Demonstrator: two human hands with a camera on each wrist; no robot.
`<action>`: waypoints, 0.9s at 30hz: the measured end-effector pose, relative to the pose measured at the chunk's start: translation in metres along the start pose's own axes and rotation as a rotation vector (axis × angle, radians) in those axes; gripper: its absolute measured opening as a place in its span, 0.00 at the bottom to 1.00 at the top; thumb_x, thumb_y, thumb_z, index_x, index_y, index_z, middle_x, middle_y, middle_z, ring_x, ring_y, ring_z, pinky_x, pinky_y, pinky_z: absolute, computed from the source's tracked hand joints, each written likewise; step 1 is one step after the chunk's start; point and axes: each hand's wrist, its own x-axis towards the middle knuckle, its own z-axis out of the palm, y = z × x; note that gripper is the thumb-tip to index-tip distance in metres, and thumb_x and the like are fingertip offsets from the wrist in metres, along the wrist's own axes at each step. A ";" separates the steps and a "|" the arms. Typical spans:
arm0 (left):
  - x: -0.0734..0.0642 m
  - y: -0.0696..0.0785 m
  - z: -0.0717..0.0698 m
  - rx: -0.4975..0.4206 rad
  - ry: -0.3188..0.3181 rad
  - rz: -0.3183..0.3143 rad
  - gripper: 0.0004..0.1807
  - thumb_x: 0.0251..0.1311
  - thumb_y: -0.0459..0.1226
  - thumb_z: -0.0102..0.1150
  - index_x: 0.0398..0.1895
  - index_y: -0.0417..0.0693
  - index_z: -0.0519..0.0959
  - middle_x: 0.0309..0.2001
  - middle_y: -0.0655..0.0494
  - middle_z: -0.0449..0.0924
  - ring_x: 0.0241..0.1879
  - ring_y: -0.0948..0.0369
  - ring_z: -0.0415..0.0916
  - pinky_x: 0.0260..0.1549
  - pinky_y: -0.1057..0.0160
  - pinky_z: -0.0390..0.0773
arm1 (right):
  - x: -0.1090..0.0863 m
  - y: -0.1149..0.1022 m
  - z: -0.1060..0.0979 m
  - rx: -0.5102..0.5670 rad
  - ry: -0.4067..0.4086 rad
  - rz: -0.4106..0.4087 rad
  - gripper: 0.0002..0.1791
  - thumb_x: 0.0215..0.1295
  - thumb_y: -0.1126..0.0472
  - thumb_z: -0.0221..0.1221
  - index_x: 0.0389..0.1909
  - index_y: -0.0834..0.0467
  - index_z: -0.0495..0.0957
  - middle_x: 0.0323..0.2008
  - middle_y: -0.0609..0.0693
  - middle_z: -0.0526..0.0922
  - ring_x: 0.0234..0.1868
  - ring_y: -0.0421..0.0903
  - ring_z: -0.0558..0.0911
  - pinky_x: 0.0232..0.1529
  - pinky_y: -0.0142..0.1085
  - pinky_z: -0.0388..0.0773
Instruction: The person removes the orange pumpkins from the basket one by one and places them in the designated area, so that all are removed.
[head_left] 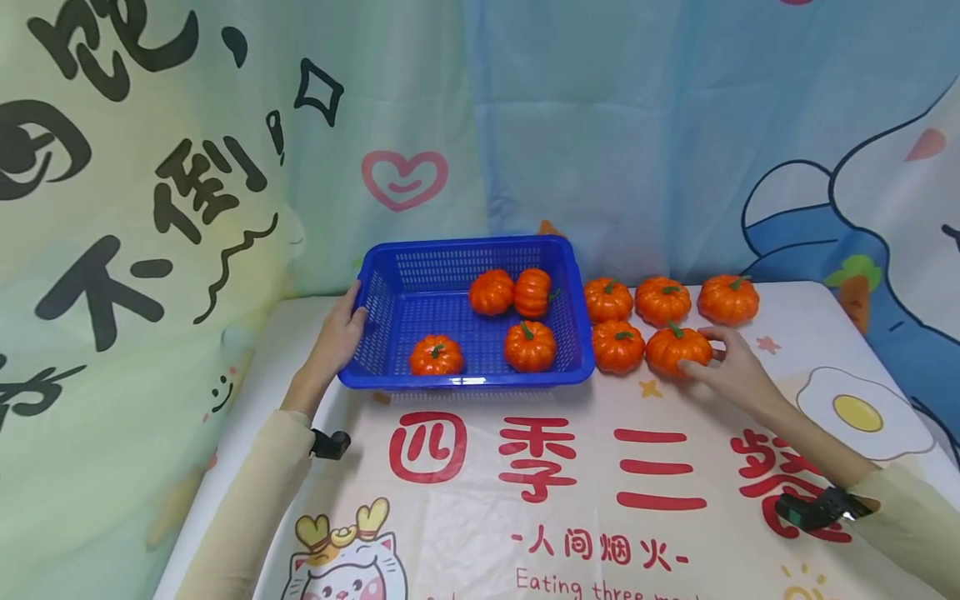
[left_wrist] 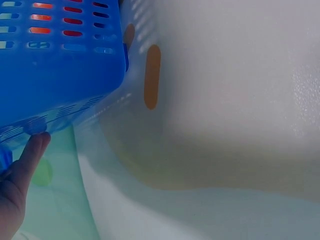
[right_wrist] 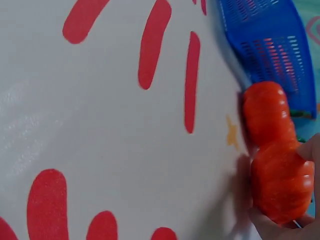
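We see the right hand point(head_left: 731, 367) grasping a glossy orange ribbed pumpkin point(head_left: 670, 355) on the white printed counter point(head_left: 787, 308). From that nearer hand, the blue perforated plastic basket point(head_left: 390, 382) lies leftward, its long axis running sideways, one matching pumpkin point(head_left: 618, 347) between. The left hand point(head_left: 337, 333) holds the basket's far-left rim.

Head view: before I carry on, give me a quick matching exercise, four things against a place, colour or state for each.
Things:
1. Blue plastic basket
2. Left hand
3. Right hand
4. Fried-egg print

Places, colours, states:
A. Has its fingers on an orange pumpkin outside the basket
B. White with a yellow centre
C. At the basket's left side, touching it
D. Has four pumpkins inside

Pairs: 1-D, 2-C, 3-A, 4-B
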 end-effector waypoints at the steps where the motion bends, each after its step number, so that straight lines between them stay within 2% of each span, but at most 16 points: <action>1: 0.000 0.000 0.000 0.002 0.001 0.001 0.32 0.74 0.39 0.32 0.78 0.45 0.42 0.77 0.40 0.44 0.77 0.43 0.43 0.75 0.42 0.46 | 0.002 0.002 0.002 0.004 0.004 0.004 0.45 0.66 0.47 0.58 0.70 0.70 0.50 0.66 0.73 0.55 0.63 0.71 0.61 0.59 0.66 0.68; 10: 0.001 -0.001 0.001 0.013 0.010 0.008 0.32 0.73 0.39 0.31 0.78 0.45 0.43 0.77 0.39 0.45 0.77 0.42 0.44 0.75 0.42 0.46 | 0.011 0.011 0.009 -0.032 0.030 -0.036 0.48 0.62 0.49 0.64 0.68 0.72 0.48 0.63 0.73 0.58 0.59 0.69 0.65 0.59 0.64 0.71; 13: 0.000 0.000 0.001 0.008 0.019 0.009 0.32 0.72 0.40 0.31 0.78 0.45 0.43 0.77 0.38 0.46 0.76 0.40 0.45 0.74 0.40 0.47 | 0.012 0.011 0.009 -0.044 0.004 -0.027 0.49 0.62 0.48 0.64 0.68 0.72 0.47 0.63 0.74 0.58 0.59 0.70 0.65 0.59 0.63 0.71; 18: -0.001 0.001 0.002 -0.003 0.014 0.003 0.32 0.72 0.41 0.30 0.78 0.46 0.43 0.77 0.38 0.46 0.76 0.40 0.45 0.74 0.40 0.47 | 0.009 0.008 0.003 -0.044 -0.048 -0.007 0.57 0.60 0.45 0.64 0.73 0.71 0.40 0.67 0.76 0.53 0.62 0.73 0.63 0.59 0.63 0.69; 20: 0.000 -0.001 0.002 -0.005 0.008 -0.001 0.32 0.73 0.40 0.31 0.78 0.46 0.43 0.77 0.39 0.45 0.76 0.41 0.44 0.74 0.41 0.46 | 0.006 0.004 -0.002 -0.042 -0.028 -0.029 0.57 0.60 0.46 0.64 0.73 0.71 0.39 0.67 0.76 0.53 0.63 0.74 0.63 0.58 0.63 0.69; 23: 0.002 -0.003 0.002 0.002 0.003 0.000 0.32 0.73 0.39 0.31 0.78 0.45 0.42 0.77 0.40 0.45 0.77 0.42 0.43 0.75 0.41 0.46 | 0.000 -0.008 -0.011 -0.035 0.047 -0.081 0.53 0.61 0.49 0.65 0.73 0.69 0.43 0.68 0.74 0.56 0.65 0.72 0.62 0.57 0.62 0.67; 25: 0.002 -0.003 0.002 0.006 0.001 0.002 0.32 0.74 0.39 0.31 0.78 0.46 0.41 0.77 0.40 0.44 0.77 0.43 0.43 0.75 0.41 0.46 | -0.005 -0.020 -0.015 -0.038 0.091 -0.113 0.51 0.61 0.50 0.64 0.73 0.67 0.45 0.68 0.73 0.58 0.66 0.71 0.63 0.56 0.58 0.69; 27: 0.002 -0.003 0.002 0.008 0.001 0.003 0.32 0.74 0.39 0.31 0.78 0.46 0.41 0.78 0.40 0.44 0.77 0.43 0.43 0.74 0.41 0.46 | -0.010 -0.035 -0.018 -0.037 0.102 -0.136 0.50 0.62 0.50 0.64 0.74 0.65 0.45 0.69 0.71 0.59 0.67 0.69 0.63 0.55 0.53 0.71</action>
